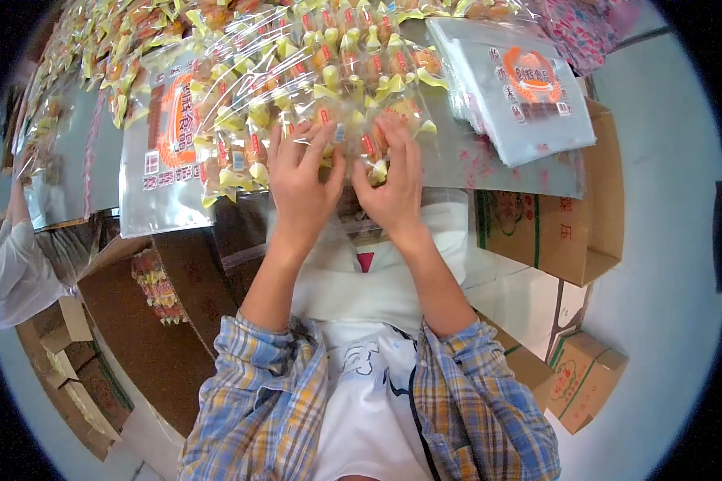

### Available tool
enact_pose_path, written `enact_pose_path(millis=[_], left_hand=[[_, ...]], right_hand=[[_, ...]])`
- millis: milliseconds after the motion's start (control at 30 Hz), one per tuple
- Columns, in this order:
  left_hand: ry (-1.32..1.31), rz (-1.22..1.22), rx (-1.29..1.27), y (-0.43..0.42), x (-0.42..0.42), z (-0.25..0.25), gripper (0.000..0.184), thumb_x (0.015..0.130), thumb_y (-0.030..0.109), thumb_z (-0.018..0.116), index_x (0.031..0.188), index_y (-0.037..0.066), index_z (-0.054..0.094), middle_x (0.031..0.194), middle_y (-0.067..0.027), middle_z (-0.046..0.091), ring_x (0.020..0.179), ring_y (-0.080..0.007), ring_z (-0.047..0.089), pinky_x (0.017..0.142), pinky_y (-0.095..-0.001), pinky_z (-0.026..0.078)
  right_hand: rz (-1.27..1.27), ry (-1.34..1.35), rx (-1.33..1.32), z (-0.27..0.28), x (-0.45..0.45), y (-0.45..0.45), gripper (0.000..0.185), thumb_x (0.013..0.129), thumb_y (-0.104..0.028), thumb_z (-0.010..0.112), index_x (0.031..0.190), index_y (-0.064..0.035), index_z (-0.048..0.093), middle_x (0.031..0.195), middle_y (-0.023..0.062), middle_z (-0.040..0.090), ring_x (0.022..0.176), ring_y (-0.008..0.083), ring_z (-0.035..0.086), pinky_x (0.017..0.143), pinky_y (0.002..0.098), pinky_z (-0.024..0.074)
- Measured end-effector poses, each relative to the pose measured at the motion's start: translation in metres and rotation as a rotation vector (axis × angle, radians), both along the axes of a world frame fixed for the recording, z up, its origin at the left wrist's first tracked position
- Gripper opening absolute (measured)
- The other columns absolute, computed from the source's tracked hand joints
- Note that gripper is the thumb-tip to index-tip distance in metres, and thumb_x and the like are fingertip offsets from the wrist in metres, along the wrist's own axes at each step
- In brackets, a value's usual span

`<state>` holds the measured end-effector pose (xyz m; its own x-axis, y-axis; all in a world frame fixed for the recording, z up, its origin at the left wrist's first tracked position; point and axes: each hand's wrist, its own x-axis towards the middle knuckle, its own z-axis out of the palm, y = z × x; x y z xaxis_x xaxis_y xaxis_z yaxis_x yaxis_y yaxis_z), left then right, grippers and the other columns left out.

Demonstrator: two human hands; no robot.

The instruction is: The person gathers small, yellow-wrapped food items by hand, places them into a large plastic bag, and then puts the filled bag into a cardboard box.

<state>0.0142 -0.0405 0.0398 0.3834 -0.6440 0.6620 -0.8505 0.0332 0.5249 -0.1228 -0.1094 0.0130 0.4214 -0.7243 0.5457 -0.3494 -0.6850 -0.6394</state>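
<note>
Brown open carton (128, 321) with wrapped pieces (159, 287) inside

Indoor lighting is moderately bright. Glare streaks the clear plastic film (257, 48). Fisheye distortion bends the dark-bordered edges.

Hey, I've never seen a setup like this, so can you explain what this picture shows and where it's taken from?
There's no machine here, just a person working bare-handed. The only picture comes from a camera worn on their head, looking down past their own arms.

On the table lie many small wrapped packets in yellow and clear film. A stack of printed clear bags sits to the right.

The left hand and right hand rest side by side on the nearest packets; I can't tell whether either grips one. Cardboard boxes stand below, and another person's sleeve shows at far left.
</note>
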Motion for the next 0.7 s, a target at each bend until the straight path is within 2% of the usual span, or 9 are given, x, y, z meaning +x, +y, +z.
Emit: enact_pose_path(millis=[100,200,300,400,500,700], left_hand=[[-0.101,0.012,0.069,0.001,-0.002,0.011,0.037,0.078,0.006,0.076,0.116,0.007,0.074,0.105,-0.0107,0.070,0.102,-0.0293,0.067,0.115,-0.0563,0.040],[-0.142,0.020,0.127,-0.003,-0.001,0.017,0.037,0.078,0.006,0.075,0.115,0.007,0.074,0.103,-0.0113,0.069,0.101,-0.0295,0.067,0.115,-0.0565,0.039],[-0.153,0.001,0.149,-0.005,-0.001,0.018,0.037,0.078,0.007,0.075,0.115,0.008,0.074,0.102,-0.0124,0.069,0.101,-0.0303,0.067,0.114,-0.0568,0.041],[-0.142,-0.014,0.154,-0.005,-0.003,0.013,0.038,0.077,0.008,0.075,0.115,0.008,0.074,0.102,-0.0136,0.068,0.101,-0.0314,0.067,0.112,-0.0570,0.043],[-0.177,-0.010,0.154,-0.007,0.001,0.008,0.038,0.076,0.010,0.076,0.115,0.008,0.074,0.103,-0.0145,0.068,0.101,-0.0325,0.067,0.110,-0.0568,0.045],[-0.173,0.071,0.182,-0.008,-0.001,0.009,0.036,0.078,0.011,0.077,0.114,0.011,0.075,0.104,-0.0147,0.068,0.098,-0.0323,0.067,0.110,-0.0534,0.045]], right_hand=[[-0.038,-0.027,0.110,-0.013,-0.001,0.000,0.068,0.081,-0.013,0.076,0.144,-0.0121,0.052,0.151,0.0234,0.047,0.139,0.0450,0.045,0.115,0.0523,0.0374],[-0.001,-0.117,-0.021,-0.022,0.001,-0.003,0.063,0.080,-0.013,0.078,0.140,-0.0151,0.057,0.153,0.0210,0.047,0.143,0.0427,0.044,0.114,0.0533,0.0385],[-0.086,0.078,-0.284,-0.007,-0.004,-0.005,0.058,0.080,-0.014,0.078,0.136,-0.0167,0.063,0.154,0.0178,0.047,0.145,0.0396,0.044,0.113,0.0525,0.0402],[0.052,0.162,-0.220,0.007,-0.010,-0.010,0.051,0.079,-0.015,0.077,0.129,-0.0182,0.070,0.150,0.0125,0.053,0.142,0.0370,0.047,0.111,0.0514,0.0423],[0.078,0.215,-0.233,0.004,-0.014,-0.020,0.047,0.078,-0.016,0.077,0.124,-0.0191,0.073,0.142,0.0071,0.060,0.137,0.0344,0.051,0.108,0.0495,0.0429],[-0.201,0.132,-0.251,-0.012,0.006,-0.008,0.047,0.075,-0.015,0.077,0.122,-0.0194,0.075,0.128,0.0031,0.065,0.124,0.0302,0.056,0.106,0.0483,0.0412]])
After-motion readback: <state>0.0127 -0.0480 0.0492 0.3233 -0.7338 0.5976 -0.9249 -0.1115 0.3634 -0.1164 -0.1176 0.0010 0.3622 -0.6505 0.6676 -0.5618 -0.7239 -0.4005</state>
